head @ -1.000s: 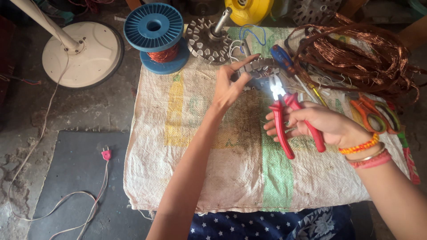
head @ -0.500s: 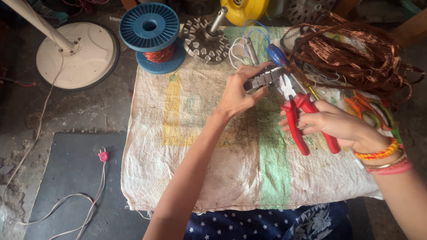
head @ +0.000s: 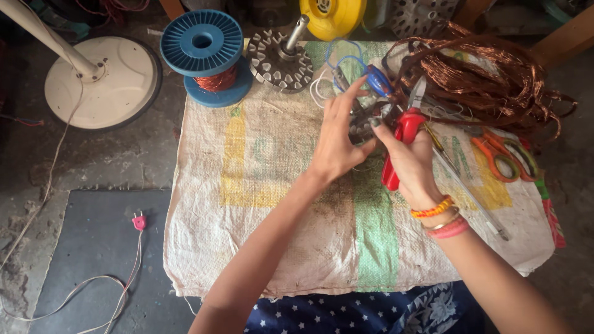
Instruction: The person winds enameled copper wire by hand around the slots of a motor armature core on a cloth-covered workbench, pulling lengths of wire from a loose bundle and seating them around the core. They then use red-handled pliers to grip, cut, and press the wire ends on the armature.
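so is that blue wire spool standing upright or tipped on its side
Upright. The blue spool rests on one flange with the other flange and its centre hole facing up, copper wire wound between them.

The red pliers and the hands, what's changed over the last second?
The right hand carried the red pliers up to the left hand; both now meet at a small metal part. The blue spool, scissors and copper wire tangle stayed put.

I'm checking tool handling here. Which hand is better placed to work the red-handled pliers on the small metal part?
Right, most likely. The right hand already grips the red-handled pliers, nose toward the small metal part. The left hand is at that part, seemingly steadying it, and has no tool.
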